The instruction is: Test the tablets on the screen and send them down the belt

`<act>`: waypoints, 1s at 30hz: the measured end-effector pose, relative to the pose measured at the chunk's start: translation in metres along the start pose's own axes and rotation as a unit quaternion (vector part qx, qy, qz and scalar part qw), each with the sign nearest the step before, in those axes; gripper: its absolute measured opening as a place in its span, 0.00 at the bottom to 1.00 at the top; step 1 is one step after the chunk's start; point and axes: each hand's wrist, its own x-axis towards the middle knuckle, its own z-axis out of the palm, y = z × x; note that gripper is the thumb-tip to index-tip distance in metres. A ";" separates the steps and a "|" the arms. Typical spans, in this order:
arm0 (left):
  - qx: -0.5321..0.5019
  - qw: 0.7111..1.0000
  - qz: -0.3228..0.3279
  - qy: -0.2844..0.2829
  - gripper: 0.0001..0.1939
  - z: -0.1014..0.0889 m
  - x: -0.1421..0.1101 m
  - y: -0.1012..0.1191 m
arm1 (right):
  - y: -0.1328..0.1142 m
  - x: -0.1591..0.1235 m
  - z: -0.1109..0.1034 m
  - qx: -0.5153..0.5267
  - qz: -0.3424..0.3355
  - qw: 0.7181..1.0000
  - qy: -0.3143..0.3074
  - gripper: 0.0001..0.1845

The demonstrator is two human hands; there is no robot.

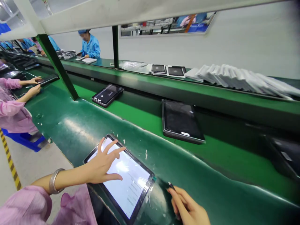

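Observation:
A lit tablet point(127, 181) with a white screen lies on the green bench right in front of me. My left hand point(104, 162) rests over its upper left part, fingers spread, thumb and fingertips on the glass. My right hand point(187, 206) is at the bottom edge to the right of the tablet, fingers closed round a small dark pen-like object point(171, 186) whose tip points up and left. A metal bangle point(54, 181) sits on my left wrist above a pink sleeve.
Two dark tablets point(181, 120) point(107, 94) lie on the green conveyor belt beyond; another point(284, 154) is blurred at right. A raised shelf holds trays point(175, 71) and stacked white sheets point(243, 78). A person in pink point(14, 103) works at left, a person in blue point(90, 45) further back.

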 end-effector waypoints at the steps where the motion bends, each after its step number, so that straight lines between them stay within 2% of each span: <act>1: -0.006 1.000 0.000 0.004 0.22 0.003 0.001 -0.003 | -0.012 0.009 0.002 0.033 0.008 0.999 -0.005 0.28; 3: -0.014 1.000 0.004 0.002 0.22 0.008 0.000 -0.008 | -0.027 0.025 0.006 0.082 0.015 0.997 -0.003 0.32; 6: -0.020 1.000 0.015 -0.012 0.20 0.012 -0.001 -0.011 | -0.033 0.034 0.008 0.105 -0.005 0.994 0.013 0.34; 9: -0.038 0.998 0.028 -0.043 0.20 0.010 0.001 -0.011 | -0.029 0.030 0.008 0.099 -0.017 0.995 0.019 0.33; 13: -0.050 0.995 0.039 -0.073 0.24 0.004 0.005 -0.010 | -0.024 0.022 0.006 0.093 -0.017 0.995 0.027 0.32; 17: -0.012 0.998 0.038 -0.043 0.21 -0.004 -0.004 -0.013 | -0.022 0.022 0.006 0.089 -0.023 0.995 0.027 0.32; 22: 0.029 0.999 0.032 -0.028 0.18 -0.012 -0.028 -0.017 | -0.022 0.022 0.007 0.085 -0.026 0.996 0.027 0.32; 26: 0.030 0.999 0.009 -0.017 0.11 -0.011 -0.042 -0.019 | -0.018 0.022 0.007 0.079 -0.034 0.996 0.032 0.30; 30: -0.010 1.000 -0.010 0.010 0.18 -0.003 -0.046 -0.026 | -0.011 0.024 0.007 0.075 -0.040 0.996 0.037 0.29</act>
